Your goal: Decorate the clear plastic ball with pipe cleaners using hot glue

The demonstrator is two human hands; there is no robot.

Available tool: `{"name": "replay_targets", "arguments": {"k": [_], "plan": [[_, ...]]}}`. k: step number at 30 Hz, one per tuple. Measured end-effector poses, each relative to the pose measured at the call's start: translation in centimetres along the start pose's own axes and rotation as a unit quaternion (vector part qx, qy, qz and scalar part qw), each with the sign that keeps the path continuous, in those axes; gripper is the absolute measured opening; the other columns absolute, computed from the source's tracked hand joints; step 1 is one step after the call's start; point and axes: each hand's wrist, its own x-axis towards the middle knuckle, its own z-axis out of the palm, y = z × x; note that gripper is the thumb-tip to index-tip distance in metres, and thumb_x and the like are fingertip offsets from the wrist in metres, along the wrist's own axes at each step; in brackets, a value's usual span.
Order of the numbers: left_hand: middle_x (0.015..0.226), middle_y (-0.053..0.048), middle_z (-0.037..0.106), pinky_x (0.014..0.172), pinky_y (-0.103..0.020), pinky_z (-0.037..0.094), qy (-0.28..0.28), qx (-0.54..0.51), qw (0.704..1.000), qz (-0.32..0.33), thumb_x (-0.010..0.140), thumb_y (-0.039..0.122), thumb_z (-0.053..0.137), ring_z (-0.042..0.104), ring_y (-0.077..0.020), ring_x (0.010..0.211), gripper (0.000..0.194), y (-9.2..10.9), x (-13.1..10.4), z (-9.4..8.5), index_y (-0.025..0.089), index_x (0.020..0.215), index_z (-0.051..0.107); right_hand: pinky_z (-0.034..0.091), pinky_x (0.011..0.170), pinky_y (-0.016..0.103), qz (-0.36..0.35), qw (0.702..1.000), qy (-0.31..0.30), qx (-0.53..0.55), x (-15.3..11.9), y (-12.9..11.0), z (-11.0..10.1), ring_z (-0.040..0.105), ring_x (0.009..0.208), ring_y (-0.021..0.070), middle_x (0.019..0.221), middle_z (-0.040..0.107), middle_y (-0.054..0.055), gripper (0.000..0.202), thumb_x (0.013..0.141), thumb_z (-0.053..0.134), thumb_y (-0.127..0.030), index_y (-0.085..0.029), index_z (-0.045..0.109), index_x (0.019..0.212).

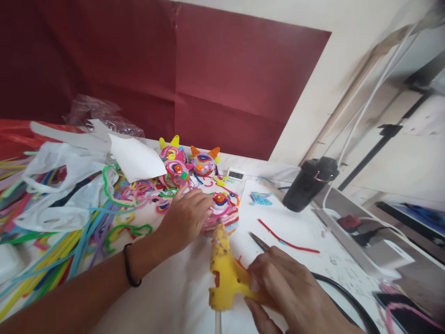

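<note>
My left hand (189,217), with a dark band at the wrist, has its fingers curled against a round craft piece (225,209) covered in coiled, colourful pipe cleaners. My right hand (283,290) grips a yellow hot glue gun (225,276). The gun's nozzle points away from me and is at the near side of the piece; whether it touches cannot be seen. A glue stick (218,321) protrudes from the gun's rear. Beside my right fingers a pointed metal tip (257,240) shows, its other end hidden. A red pipe cleaner (295,244) lies to the right.
Finished-looking pipe-cleaner heads (203,162) stand behind. Loose pipe cleaners (66,250), plastic bags (52,208) and white paper (135,155) crowd the left. A small digital display (236,174), a blue piece (260,198), a black tumbler (309,183) and a black cable (351,297) are rightward.
</note>
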Motion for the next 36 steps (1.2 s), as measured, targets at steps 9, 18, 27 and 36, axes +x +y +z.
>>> {"name": "replay_targets", "arguments": {"k": [9, 18, 27, 36], "plan": [[0.108, -0.008, 0.072, 0.105, -0.054, 0.032, 0.009, 0.006, 1.0, 0.008, 0.096, 0.018, 0.042, 0.062, -0.0269, 0.107, 0.022, -0.1, -0.2, 0.2, 0.019, 0.102, 0.063, 0.046, 0.058, 0.028, -0.012, 1.0, -0.002, -0.02, -0.1, 0.4, -0.1, 0.057, 0.06, 0.0158, 0.07, 0.059, 0.001, 0.019, 0.081, 0.045, -0.003, -0.022, 0.044, 0.083], [0.108, -0.008, 0.072, 0.105, -0.054, 0.032, 0.009, -0.003, 1.0, 0.001, 0.095, 0.018, 0.042, 0.062, -0.027, 0.107, 0.022, -0.1, -0.1, 0.2, 0.019, 0.102, 0.063, 0.045, 0.063, 0.034, 0.001, 0.997, -0.031, -0.065, 0.1, 0.4, -1.5, 0.056, 0.065, 0.0191, 0.074, 0.06, 0.003, 0.015, 0.081, 0.044, -0.006, -0.021, 0.047, 0.082], [0.106, -0.007, 0.072, 0.104, -0.053, 0.033, 0.023, -0.013, 1.0, 0.015, 0.096, 0.019, 0.043, 0.063, -0.0267, 0.105, 0.019, 0.0, -0.1, 0.2, 0.019, 0.1, 0.062, 0.047, 0.071, 0.031, -0.004, 0.985, -0.175, 0.013, 0.3, 0.4, -3.4, 0.062, 0.073, 0.0196, 0.087, 0.067, 0.003, 0.01, 0.089, 0.059, -0.023, -0.024, 0.05, 0.093], [0.108, -0.007, 0.072, 0.104, -0.056, 0.032, 0.023, -0.006, 0.999, 0.021, 0.094, 0.016, 0.044, 0.063, -0.0281, 0.107, 0.018, 0.4, -0.1, 0.2, 0.019, 0.098, 0.062, 0.038, 0.065, 0.028, -0.041, 0.969, -0.241, 0.041, -2.0, 2.5, 3.7, 0.06, 0.066, 0.0135, 0.078, 0.066, -0.002, 0.014, 0.088, 0.065, -0.02, -0.02, 0.052, 0.085]]}}
